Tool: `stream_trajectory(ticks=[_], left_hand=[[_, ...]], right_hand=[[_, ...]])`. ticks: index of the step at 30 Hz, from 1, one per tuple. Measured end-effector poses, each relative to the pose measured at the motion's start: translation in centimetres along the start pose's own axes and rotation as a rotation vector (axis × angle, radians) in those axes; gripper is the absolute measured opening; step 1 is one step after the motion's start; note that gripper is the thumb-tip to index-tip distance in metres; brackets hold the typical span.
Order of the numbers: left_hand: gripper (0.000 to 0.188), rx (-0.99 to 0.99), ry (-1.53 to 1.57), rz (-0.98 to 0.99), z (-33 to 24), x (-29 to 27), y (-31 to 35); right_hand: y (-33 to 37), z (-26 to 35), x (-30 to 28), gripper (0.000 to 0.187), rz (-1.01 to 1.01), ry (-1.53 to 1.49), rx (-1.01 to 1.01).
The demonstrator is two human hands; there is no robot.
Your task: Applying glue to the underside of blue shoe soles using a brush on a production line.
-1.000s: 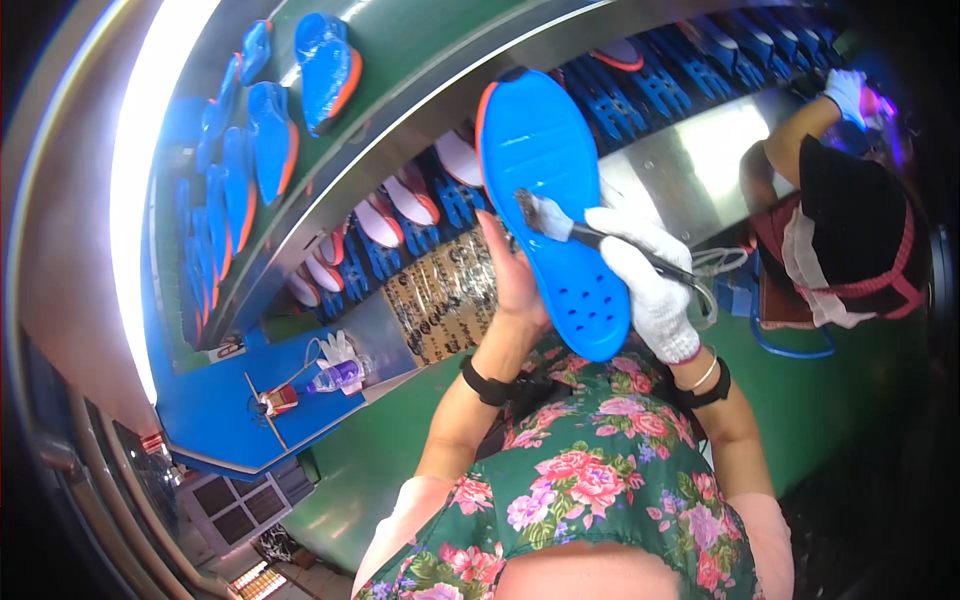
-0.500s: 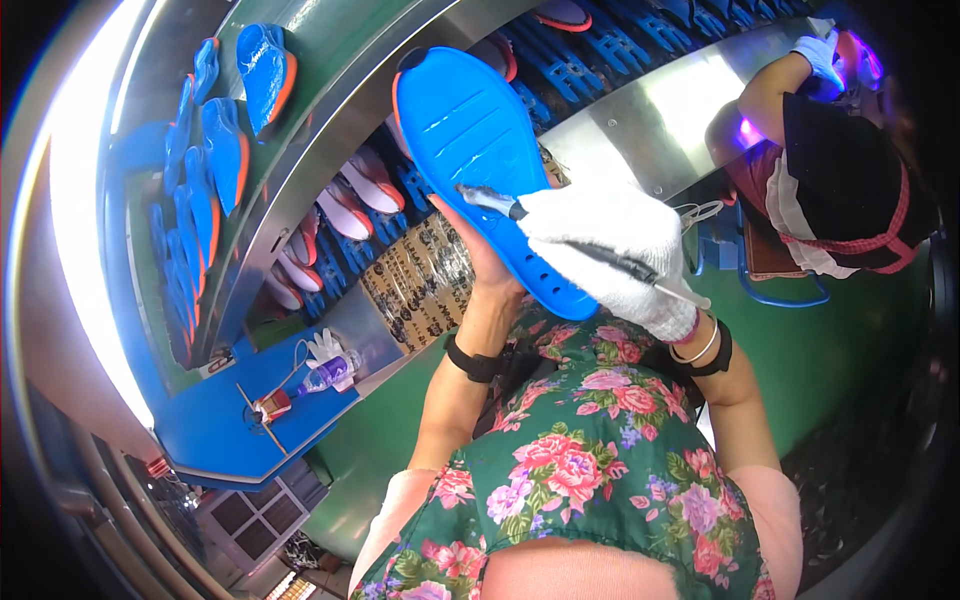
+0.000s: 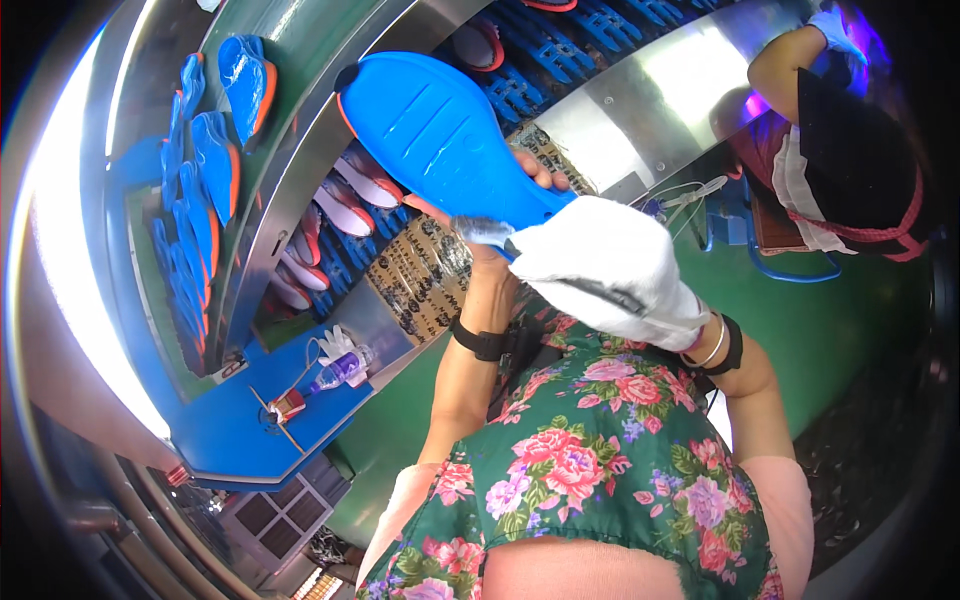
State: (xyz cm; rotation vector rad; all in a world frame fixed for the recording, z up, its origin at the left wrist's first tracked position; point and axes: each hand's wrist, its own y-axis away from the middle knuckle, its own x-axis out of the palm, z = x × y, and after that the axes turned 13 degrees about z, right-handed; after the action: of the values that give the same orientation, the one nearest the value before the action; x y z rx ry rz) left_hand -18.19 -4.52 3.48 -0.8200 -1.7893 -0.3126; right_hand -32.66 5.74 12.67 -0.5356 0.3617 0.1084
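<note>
My left hand (image 3: 492,222), bare with a black wristband, holds a blue shoe sole (image 3: 440,135) up by its narrow end, tread side toward me. My right hand (image 3: 605,265), in a white glove, grips a brush (image 3: 482,232) whose wet bristles press against the narrow end of the sole, right by my left fingers. The brush handle is mostly hidden in the glove.
A conveyor carries blue and orange soles (image 3: 215,150) on the upper level and more soles on blue racks (image 3: 350,195) below. A blue shelf (image 3: 270,420) holds a bottle and a glove. Another person (image 3: 850,150) works at the right by the green bench (image 3: 830,320).
The sole has swung up and leftward, closer to the camera. My gloved hand has slid the brush from the broad part down to the narrow end.
</note>
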Motion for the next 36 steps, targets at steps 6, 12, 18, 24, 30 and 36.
stream_trajectory(ticks=[6,12,18,24,30,36], left_hand=[[0.129,-0.028,0.013,0.050,-0.3,-1.1,0.1],[0.133,0.042,0.108,0.136,-1.1,-1.2,-1.2],[0.125,0.037,0.122,0.168,-2.1,-0.6,-1.6],[0.122,-0.087,0.120,0.064,-3.8,0.0,-2.5],[0.128,-0.205,0.045,0.169,-4.9,-1.0,-3.1],[0.130,-0.432,0.075,0.209,-5.7,-1.5,-2.8]], right_hand=[[0.0,-0.7,-0.4,0.027,-0.078,-0.032,0.036],[0.8,-1.4,-0.2,0.018,-0.008,-0.341,0.074],[1.3,-1.6,0.4,0.031,0.003,0.194,-0.130],[1.2,-1.4,0.1,0.017,0.008,-0.085,-0.030],[2.6,-1.3,1.5,0.032,0.160,0.105,-0.087],[1.8,-2.1,0.5,0.022,0.074,0.034,-0.082]])
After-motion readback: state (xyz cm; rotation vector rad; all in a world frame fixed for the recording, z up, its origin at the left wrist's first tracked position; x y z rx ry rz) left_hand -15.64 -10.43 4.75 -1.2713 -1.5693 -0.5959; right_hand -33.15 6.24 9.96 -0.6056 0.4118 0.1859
